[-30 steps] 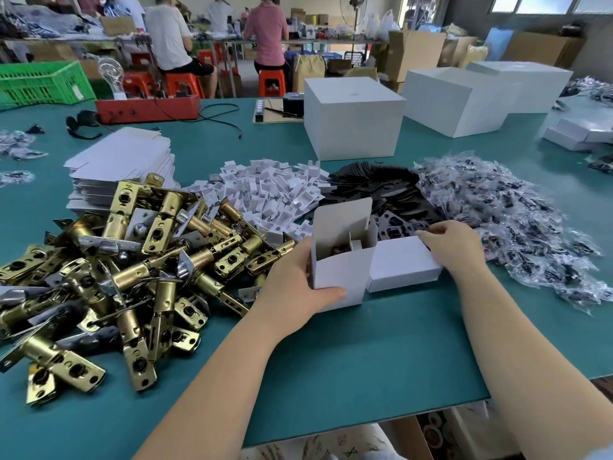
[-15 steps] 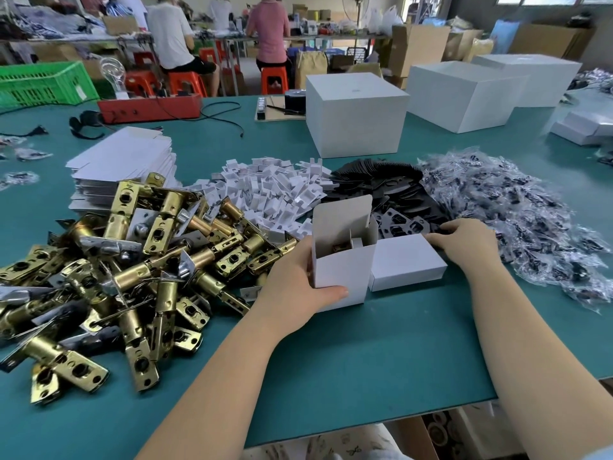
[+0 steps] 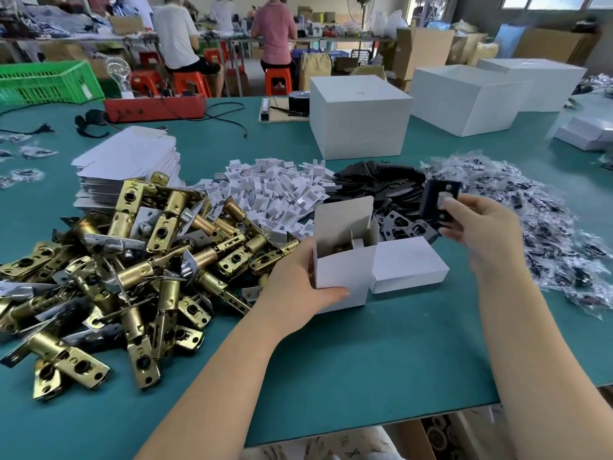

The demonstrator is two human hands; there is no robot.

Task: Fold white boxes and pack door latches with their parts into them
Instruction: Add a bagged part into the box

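Green matting covers the surface (image 3: 381,360), with a workshop behind it where people sit on orange stools at a far bench.

1. Left hand (image 3: 295,287): my left forearm reaches in from the lower centre. The palm lies against the left wall of the open white box (image 3: 343,260) and the thumb presses across its front face, so this grip is closed on the box. The box stands upright on the surface with its lid flap raised; a brass part shows inside.
2. Right hand (image 3: 477,230): my right arm extends from the lower right, wrist raised clear of the surface. Thumb and fingers pinch a black strike plate (image 3: 438,202), held upright above the black plate pile (image 3: 381,180). This grip is closed on the plate.
3. A closed white box (image 3: 408,263) lies flat, touching the right side of the open box.
4. Brass door latches (image 3: 132,260) are heaped at the left. Flat box blanks (image 3: 129,157) are stacked behind them. White card inserts (image 3: 272,190) lie centre, and bagged screw packs (image 3: 547,227) lie right.
5. Three large white cartons (image 3: 360,117) stand further back.
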